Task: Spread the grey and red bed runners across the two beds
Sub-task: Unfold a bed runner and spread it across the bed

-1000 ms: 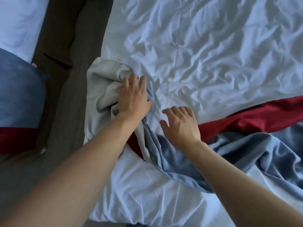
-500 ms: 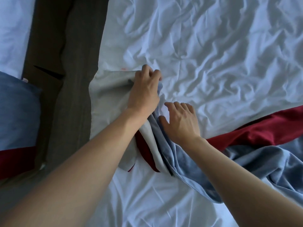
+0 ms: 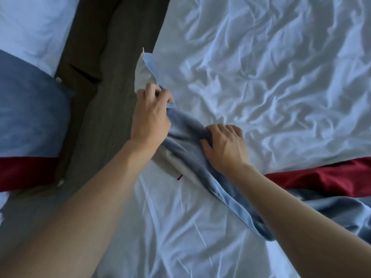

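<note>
A grey-blue and red bed runner [image 3: 186, 145] lies bunched across the near bed's crumpled white sheet [image 3: 261, 77]. Its red band [image 3: 321, 177] shows at the right. My left hand [image 3: 150, 117] grips the runner's end at the bed's left edge, with the corner sticking up past my fingers. My right hand [image 3: 226, 147] rests on the bunched grey fabric just right of it, fingers curled into the cloth. On the left bed [image 3: 30, 27] a second runner [image 3: 30, 117] lies flat, grey-blue with a red band.
A dark floor gap [image 3: 104, 97] runs between the two beds. The runner's far part [image 3: 331, 213] lies rumpled at the lower right of the near bed.
My left hand has pulled the runner's end up and left along the bed edge, turning the pale underside under. The right hand shifted slightly and now curls into the fabric.
</note>
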`<state>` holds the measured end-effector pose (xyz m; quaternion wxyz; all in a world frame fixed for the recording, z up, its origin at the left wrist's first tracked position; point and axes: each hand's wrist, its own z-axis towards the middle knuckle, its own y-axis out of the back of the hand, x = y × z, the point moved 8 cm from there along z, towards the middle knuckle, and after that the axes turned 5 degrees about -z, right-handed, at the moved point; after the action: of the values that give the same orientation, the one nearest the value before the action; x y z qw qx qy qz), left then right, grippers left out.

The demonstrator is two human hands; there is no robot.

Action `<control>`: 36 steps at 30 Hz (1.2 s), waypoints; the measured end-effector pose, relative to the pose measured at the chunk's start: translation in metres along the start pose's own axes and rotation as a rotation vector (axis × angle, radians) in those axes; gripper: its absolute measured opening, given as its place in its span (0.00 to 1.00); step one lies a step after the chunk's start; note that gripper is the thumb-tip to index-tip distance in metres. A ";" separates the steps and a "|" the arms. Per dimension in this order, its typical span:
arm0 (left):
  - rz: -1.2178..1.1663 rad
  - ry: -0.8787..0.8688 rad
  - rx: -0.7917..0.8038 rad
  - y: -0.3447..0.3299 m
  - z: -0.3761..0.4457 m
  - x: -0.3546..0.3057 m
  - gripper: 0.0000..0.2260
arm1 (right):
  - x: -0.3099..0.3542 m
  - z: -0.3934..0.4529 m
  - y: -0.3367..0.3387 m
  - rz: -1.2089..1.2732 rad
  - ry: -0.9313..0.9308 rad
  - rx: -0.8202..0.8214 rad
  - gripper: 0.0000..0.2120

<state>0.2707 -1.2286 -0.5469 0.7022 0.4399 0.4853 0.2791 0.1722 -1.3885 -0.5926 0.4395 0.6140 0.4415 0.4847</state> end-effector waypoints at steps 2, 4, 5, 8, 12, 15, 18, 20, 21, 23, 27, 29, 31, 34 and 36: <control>-0.001 0.038 -0.008 0.005 -0.020 0.021 0.18 | 0.016 -0.002 -0.003 -0.008 0.046 -0.019 0.08; 0.014 0.107 -0.009 0.007 -0.043 0.040 0.18 | 0.034 -0.005 -0.005 -0.003 0.096 -0.055 0.04; 0.022 0.149 -0.010 0.008 -0.056 0.049 0.18 | 0.043 -0.007 -0.006 -0.001 0.124 -0.077 0.03; 0.022 0.253 -0.037 0.007 -0.094 0.068 0.18 | 0.066 -0.018 -0.014 -0.003 0.214 -0.102 0.04; 0.020 0.389 0.017 0.003 -0.134 0.083 0.16 | 0.082 -0.029 -0.023 0.012 0.313 -0.093 0.05; 0.167 0.475 0.066 0.007 -0.151 0.090 0.13 | 0.084 -0.025 -0.015 0.052 0.274 -0.120 0.12; 0.210 0.465 0.004 0.022 -0.142 0.087 0.13 | 0.075 -0.012 -0.004 0.121 0.178 -0.148 0.11; 0.146 0.335 -0.061 0.029 -0.119 0.071 0.14 | 0.065 -0.002 -0.006 0.117 0.123 -0.085 0.14; 0.112 0.258 -0.071 0.029 -0.105 0.060 0.15 | 0.061 0.002 -0.011 0.095 0.107 -0.023 0.16; 0.074 0.104 -0.023 0.022 -0.077 0.035 0.16 | 0.061 0.005 -0.020 0.048 0.119 0.093 0.16; 0.053 -0.078 0.328 -0.026 -0.042 -0.005 0.13 | 0.071 -0.008 -0.027 0.082 0.199 0.095 0.08; 0.100 -0.111 0.500 -0.050 -0.040 -0.015 0.12 | 0.056 -0.010 -0.022 0.095 0.175 0.041 0.07; 0.135 -0.140 0.602 -0.065 -0.043 -0.025 0.11 | 0.029 -0.014 -0.015 0.068 0.158 0.030 0.08; 0.089 -0.134 0.710 -0.084 -0.054 -0.044 0.09 | -0.019 -0.030 -0.009 -0.009 0.173 0.120 0.09; 0.047 -0.119 0.821 -0.099 -0.066 -0.062 0.09 | -0.048 -0.050 -0.007 -0.038 0.190 0.191 0.09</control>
<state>0.1827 -1.3020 -0.6171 0.4885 0.7098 0.5048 0.0523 0.1152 -1.4274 -0.6024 0.3442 0.5961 0.5368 0.4878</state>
